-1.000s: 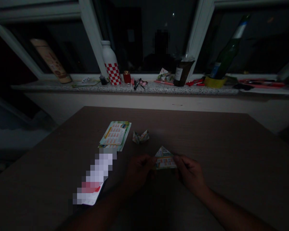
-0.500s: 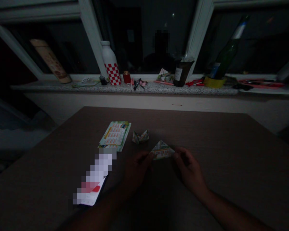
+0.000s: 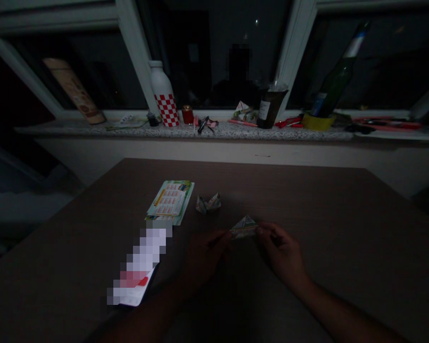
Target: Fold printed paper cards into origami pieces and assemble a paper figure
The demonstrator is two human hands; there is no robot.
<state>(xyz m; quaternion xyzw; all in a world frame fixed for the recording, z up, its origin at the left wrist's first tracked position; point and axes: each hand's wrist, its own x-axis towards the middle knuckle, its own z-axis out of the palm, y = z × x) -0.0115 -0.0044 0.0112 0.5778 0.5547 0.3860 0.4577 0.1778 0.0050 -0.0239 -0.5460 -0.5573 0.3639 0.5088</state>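
Observation:
In dim light, both my hands hold a small folded triangle of printed paper [image 3: 244,226] just above the brown table [image 3: 325,214]. My left hand [image 3: 204,255] pinches its left corner and my right hand [image 3: 279,252] pinches its right corner. The triangle is tipped almost flat, with its point away from me. A finished small folded paper shape [image 3: 208,203] lies on the table beyond my hands. A stack of printed paper sheets [image 3: 170,200] lies to its left.
A long pixelated white and red object [image 3: 138,267] lies at my left. The stone window sill [image 3: 207,131] carries a red-checked white bottle [image 3: 163,93], a dark jar [image 3: 270,107], a leaning green bottle [image 3: 338,74] in a yellow holder, pens and small clutter.
The paper triangle has tipped from facing me to lying nearly flat, and my hands have shifted a little away from me while still pinching its corners.

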